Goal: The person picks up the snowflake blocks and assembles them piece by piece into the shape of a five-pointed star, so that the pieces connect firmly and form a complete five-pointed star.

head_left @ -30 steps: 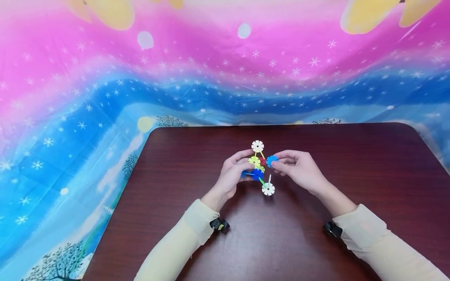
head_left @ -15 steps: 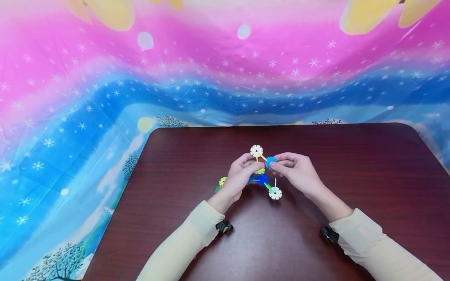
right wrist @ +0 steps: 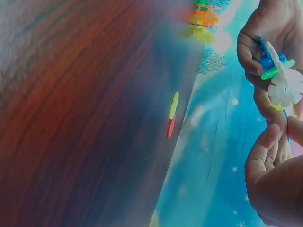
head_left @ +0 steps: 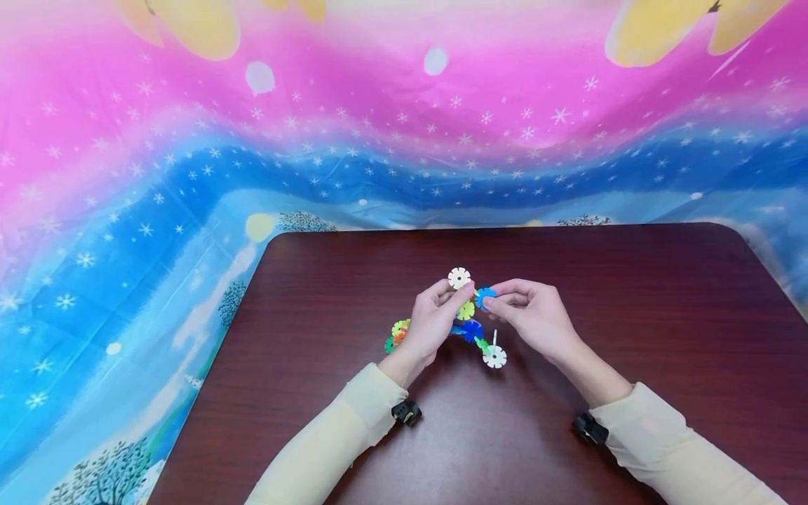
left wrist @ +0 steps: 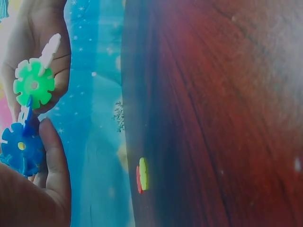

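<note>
Interlocking snowflake discs form a joined chain between the hands. My left hand (head_left: 429,324) grips this chain from the left, thumb close below a white disc (head_left: 459,278). My right hand (head_left: 538,312) pinches a light blue disc (head_left: 485,298) between thumb and fingers, right against the chain. Below the left thumb show a yellow-green disc (head_left: 466,311) and a dark blue disc (head_left: 471,330). From there a green disc (left wrist: 34,84) leads to a lower white disc (head_left: 494,356). Fingers hide the chain's middle and the joint at the light blue disc.
Left of the left wrist shows a cluster with a yellow disc (head_left: 400,327) and an orange disc (right wrist: 207,17). A yellow piece (right wrist: 173,105) and a red piece (right wrist: 171,126) appear edge-on near the table's rim. The dark wooden table (head_left: 315,294) meets a printed cloth (head_left: 404,140) behind.
The left hand has shifted slightly right and lower, its thumb now nearer the upper white disc. The orange and yellow cluster has come into view left of its wrist. The right hand keeps its pinch.
</note>
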{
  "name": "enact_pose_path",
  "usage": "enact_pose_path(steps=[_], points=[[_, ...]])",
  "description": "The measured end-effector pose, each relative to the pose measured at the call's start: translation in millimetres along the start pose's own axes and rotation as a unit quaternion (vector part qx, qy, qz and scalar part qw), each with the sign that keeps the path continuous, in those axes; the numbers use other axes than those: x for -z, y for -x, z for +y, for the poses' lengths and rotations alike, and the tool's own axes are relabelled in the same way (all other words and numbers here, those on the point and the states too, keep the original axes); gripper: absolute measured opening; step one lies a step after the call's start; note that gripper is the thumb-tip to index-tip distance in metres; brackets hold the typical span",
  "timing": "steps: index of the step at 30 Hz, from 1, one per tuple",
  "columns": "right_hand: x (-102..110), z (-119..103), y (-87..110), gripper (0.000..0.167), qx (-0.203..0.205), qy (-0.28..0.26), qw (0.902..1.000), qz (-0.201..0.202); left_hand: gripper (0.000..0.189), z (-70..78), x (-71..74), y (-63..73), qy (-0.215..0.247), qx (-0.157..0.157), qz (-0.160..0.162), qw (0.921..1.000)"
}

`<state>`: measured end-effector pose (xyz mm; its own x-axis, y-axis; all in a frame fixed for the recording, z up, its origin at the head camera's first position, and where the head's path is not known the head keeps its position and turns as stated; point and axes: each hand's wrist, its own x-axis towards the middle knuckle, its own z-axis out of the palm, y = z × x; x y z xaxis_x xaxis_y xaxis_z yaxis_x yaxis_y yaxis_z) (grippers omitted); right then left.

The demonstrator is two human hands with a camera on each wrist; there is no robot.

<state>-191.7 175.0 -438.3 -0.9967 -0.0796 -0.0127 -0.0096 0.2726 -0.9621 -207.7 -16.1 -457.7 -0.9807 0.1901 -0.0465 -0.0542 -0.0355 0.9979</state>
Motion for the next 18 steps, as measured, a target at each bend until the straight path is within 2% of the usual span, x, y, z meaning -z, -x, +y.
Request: enact_pose_path(steps=[9,14,18], points=[[-8,1,0.3,0.031,0.002,-0.048,0.9988,-0.001,0.036,-3.9,1.0,3.1,0.024,-0.006,-0.003,0.9997],[-13,1,-1.9,0.034,0.005,-0.05,0.9981,-0.035,0.032,0.1,9.5,5.7,0.003,-0.01,0.0,0.9999],[-14,2,-5.1,0.037,0.006,-0.027,0.9975,-0.064,0.031,4.2,22.0,7.1,-0.012,-0.007,0.0,0.9999]])
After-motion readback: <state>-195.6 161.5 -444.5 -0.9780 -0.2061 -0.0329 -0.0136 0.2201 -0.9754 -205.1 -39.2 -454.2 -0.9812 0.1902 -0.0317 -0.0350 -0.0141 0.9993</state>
